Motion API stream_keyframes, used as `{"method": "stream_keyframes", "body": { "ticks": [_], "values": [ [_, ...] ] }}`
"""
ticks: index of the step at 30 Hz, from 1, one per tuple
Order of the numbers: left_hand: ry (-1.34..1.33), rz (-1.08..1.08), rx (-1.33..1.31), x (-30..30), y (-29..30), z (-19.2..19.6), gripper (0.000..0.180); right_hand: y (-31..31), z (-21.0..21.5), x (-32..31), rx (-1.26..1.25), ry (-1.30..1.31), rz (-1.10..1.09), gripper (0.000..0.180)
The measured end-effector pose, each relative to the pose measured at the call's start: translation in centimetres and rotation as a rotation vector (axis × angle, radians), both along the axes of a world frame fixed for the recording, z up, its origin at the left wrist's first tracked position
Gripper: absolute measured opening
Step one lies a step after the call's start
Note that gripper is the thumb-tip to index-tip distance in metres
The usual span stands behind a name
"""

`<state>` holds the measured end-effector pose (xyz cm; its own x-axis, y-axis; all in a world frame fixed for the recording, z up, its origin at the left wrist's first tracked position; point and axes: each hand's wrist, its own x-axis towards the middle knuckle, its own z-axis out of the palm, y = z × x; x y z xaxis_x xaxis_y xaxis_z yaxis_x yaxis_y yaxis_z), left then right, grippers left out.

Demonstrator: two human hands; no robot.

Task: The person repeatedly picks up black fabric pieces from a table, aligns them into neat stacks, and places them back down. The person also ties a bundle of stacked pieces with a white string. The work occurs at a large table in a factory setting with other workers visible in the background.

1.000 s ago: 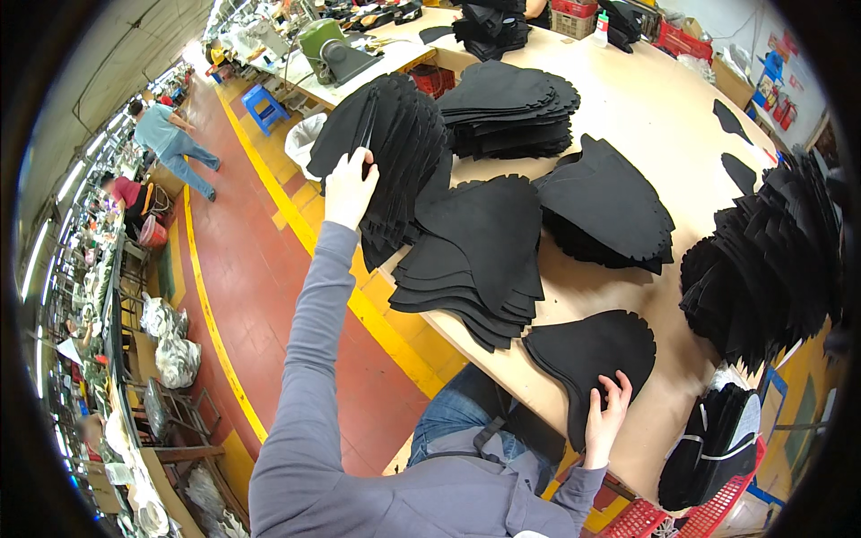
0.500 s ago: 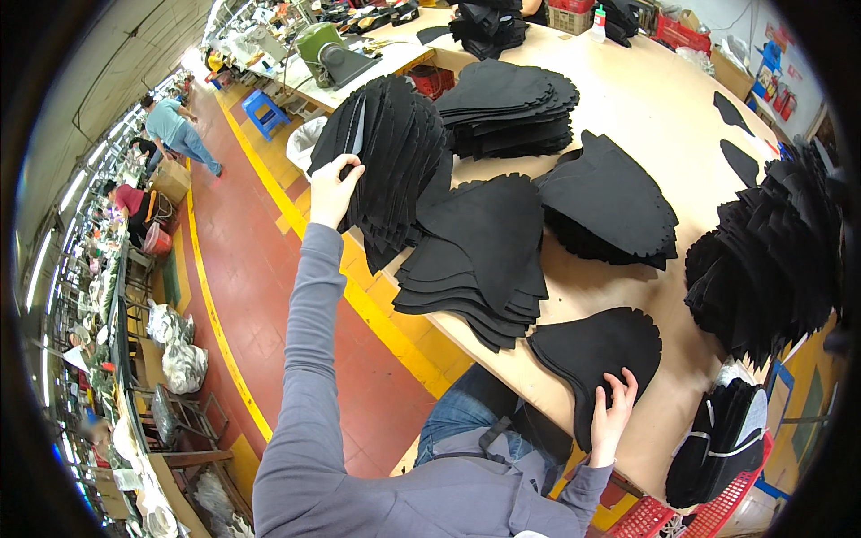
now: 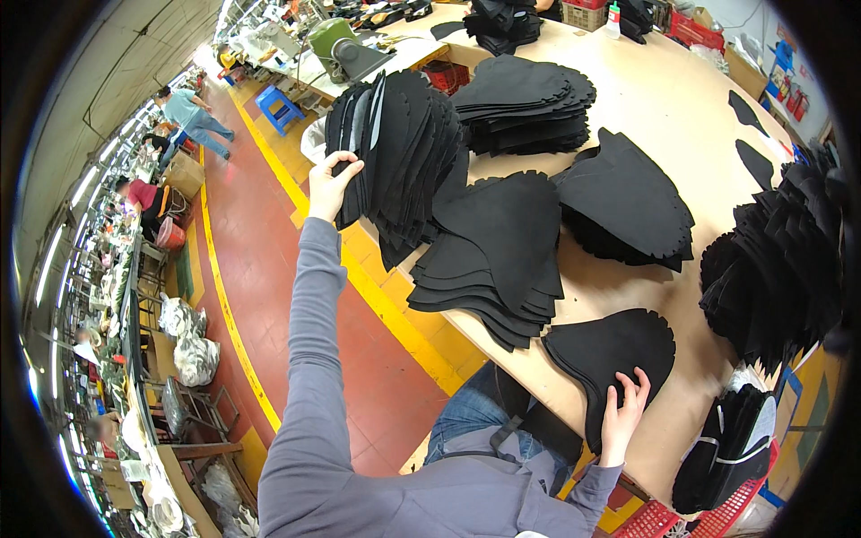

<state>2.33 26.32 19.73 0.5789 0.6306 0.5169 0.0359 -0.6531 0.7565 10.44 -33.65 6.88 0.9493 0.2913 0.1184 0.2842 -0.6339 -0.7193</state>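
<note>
My left hand (image 3: 332,186) is stretched out to a tall, leaning stack of black cut pieces (image 3: 408,143). Its thumb and fingers pinch the edge of a black cut piece (image 3: 342,134) on the stack's left side, where pale grey strips show between layers. My right hand (image 3: 625,414) lies with fingers apart and slightly bent on a small pile of black cut pieces (image 3: 610,345) by the near table edge. Between the hands sits a fanned stack of black pieces (image 3: 498,238), with notched rims.
The pale wooden table (image 3: 659,112) carries more black stacks, one at the back (image 3: 525,99) and one at right (image 3: 776,260). A red crate (image 3: 731,502) with bundled pieces stands lower right. Left of the table runs a red aisle (image 3: 269,224), with a person (image 3: 193,117) walking there.
The view has swung a little, shifting everything to the right. At my left hand, the outer pieces of the stack have parted, showing more pale grey. My right hand stays on its pile.
</note>
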Motion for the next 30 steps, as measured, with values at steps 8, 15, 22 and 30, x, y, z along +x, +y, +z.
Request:
{"method": "stream_keyframes", "body": {
  "ticks": [8,15,22,30],
  "values": [
    [0.008,0.011,0.020,0.2,0.2,-0.2,0.010,0.0,0.5,0.1,0.004,0.068,-0.010,0.024],
    [0.000,0.078,0.259,1.0,-2.6,0.6,0.011,0.1,0.6,0.1,0.009,0.107,-0.015,0.024],
    [0.510,0.303,0.581,3.5,-4.3,0.8,0.029,0.0,0.4,0.1,-0.014,0.016,0.005,0.025],
    [0.387,0.271,0.451,2.7,-3.9,1.1,0.032,0.1,0.3,0.1,-0.015,0.016,0.005,0.025]
  ]
}}
